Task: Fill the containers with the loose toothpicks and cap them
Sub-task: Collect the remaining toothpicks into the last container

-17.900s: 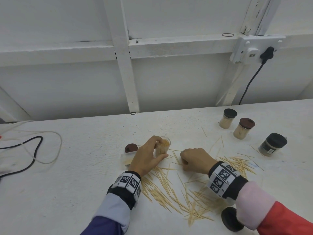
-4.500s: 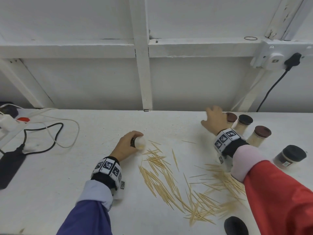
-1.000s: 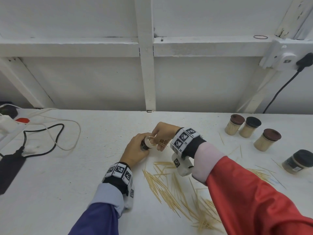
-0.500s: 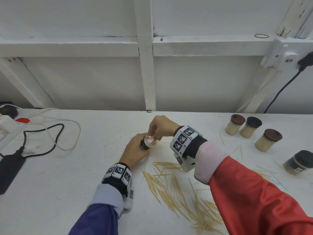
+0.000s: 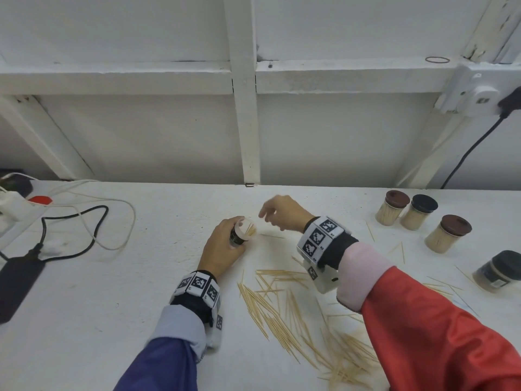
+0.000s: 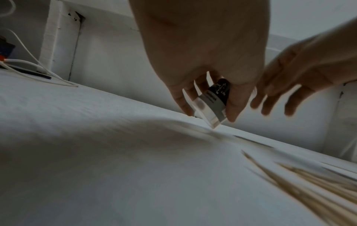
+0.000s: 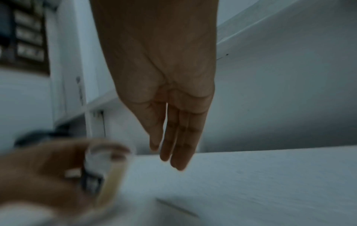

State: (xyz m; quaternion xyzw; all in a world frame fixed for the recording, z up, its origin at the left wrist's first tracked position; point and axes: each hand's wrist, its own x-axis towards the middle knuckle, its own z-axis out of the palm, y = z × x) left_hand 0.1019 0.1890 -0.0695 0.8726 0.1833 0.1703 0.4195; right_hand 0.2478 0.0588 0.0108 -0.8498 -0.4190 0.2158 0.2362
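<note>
head view: left hand (image 5: 222, 249) grips a tilted toothpick jar (image 5: 243, 231), mouth facing the empty, loose-fingered right hand (image 5: 282, 213) for loading.

We count four capped jars (image 5: 392, 210) at the right, one open jar (image 5: 243, 231) in hand, two hands (image 5: 222, 246), plus loose toothpicks (image 5: 282, 314) too many to count.

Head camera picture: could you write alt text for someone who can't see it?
A person's left hand grips a small open container tilted on a white table, while the empty right hand hovers just beside its mouth. Loose toothpicks lie scattered in front, and four capped jars stand at far right.
</note>
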